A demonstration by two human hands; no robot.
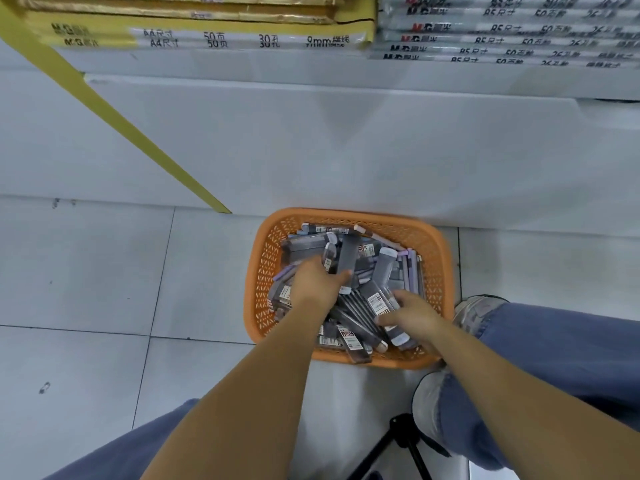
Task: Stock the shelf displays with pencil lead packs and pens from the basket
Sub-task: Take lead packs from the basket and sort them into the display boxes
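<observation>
**Left hand (318, 284) and right hand (414, 311) sunk in the orange basket (266, 258)**

At the basket's middle, the left hand is pushed down into the heap with the thumb stretched out sideways. Its fingers are buried among the contents, so whether anything is gripped cannot be told. Towards the basket's near right corner, the right hand is curled round a few dark pencil lead packs (348, 258), thumb on one side and fingers on the other. The pale caps of the packs it holds are pointed at the near rim.

The basket is filled almost to its rim with more such packs, which are piled crosswise and carry white barcode labels. Lilac pens (408, 268) are lined up along the basket's right wall.

The basket is set on grey floor tiles (86, 271), with its far rim against the white shelf base (311, 150). A shoe (474, 310) and blue jeans (554, 358) are seen just right of the basket, and a black tripod (405, 441) is seen on the near side of it. A yellow strip (104, 109) is slanted down the shelf base to the basket's far left. High beyond the basket, stacked paper pads (242, 39) are laid on the shelf.
</observation>
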